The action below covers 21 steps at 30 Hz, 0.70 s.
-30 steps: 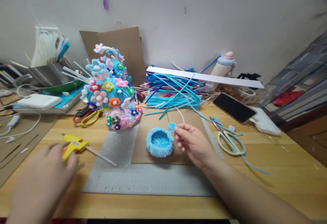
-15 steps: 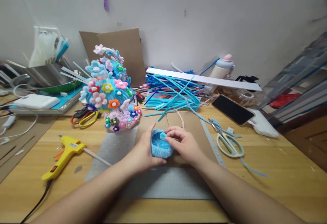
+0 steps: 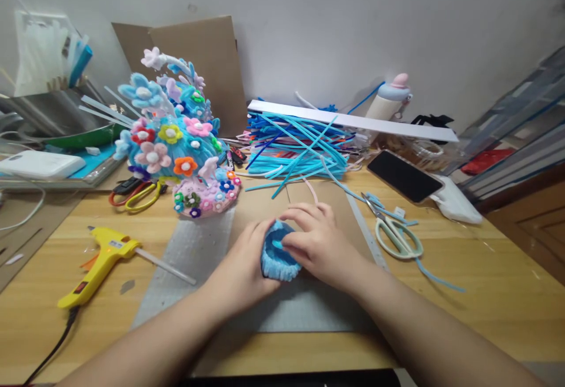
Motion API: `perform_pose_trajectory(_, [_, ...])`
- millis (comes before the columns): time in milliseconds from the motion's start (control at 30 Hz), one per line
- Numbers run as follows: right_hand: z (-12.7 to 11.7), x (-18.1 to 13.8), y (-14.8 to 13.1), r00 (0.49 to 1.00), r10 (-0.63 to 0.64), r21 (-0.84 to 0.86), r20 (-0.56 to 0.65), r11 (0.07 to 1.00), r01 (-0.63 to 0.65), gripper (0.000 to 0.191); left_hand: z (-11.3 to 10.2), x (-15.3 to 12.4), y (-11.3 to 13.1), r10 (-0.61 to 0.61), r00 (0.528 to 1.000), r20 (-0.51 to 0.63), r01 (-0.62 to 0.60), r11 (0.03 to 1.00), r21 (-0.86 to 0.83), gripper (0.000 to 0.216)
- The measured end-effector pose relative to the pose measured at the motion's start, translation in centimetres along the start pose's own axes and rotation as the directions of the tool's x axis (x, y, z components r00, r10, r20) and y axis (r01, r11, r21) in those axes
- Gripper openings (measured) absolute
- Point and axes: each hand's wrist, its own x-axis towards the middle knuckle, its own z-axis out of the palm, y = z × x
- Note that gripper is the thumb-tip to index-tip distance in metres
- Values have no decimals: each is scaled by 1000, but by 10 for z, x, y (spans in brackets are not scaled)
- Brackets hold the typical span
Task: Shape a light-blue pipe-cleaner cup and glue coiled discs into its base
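Observation:
A small hollow cup shape of fuzzy blue pipe cleaner (image 3: 282,270) is held tilted above the cardboard, its opening toward me. My left hand (image 3: 242,263) is closed round its left side, thumb at the bottom and fingers at the far rim. My right hand (image 3: 320,245) reaches over the right rim with bent fingers. At its fingertips, inside the opening, sits a small light-blue fuzzy piece (image 3: 277,244), mostly covered by the fingers. Beneath the hands lie a brown cardboard sheet (image 3: 260,201) and a grey cutting mat (image 3: 309,316).
A yellow glue gun (image 3: 99,263) lies left, scissors (image 3: 399,240) right. Behind stands a pipe-cleaner ornament with flowers (image 3: 170,157), beside a pile of blue pipe cleaners (image 3: 300,151). A phone (image 3: 405,176) and a bottle (image 3: 388,107) are back right.
The view has tipped downward and shifted slightly. The blue cup has turned a little in my left hand. My right hand has moved further over its rim, fingers deeper in the opening.

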Motion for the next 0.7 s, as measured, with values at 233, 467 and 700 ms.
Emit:
perform_pose_trajectory(233, [3, 1, -4, 999, -35, -135, 1, 990, 35, 14, 1, -1, 1, 2, 1000, -1, -2, 999, 32, 85])
perform_pose_trajectory(467, [5, 3, -6, 999, -25, -137, 30, 990, 29, 14, 3, -1, 2, 19, 1000, 7, -19, 998, 56, 85])
perform_pose_trajectory(700, [8, 5, -7, 999, -12, -127, 47, 992, 18, 11, 3, -2, 1, 8, 1000, 19, -9, 998, 57, 87])
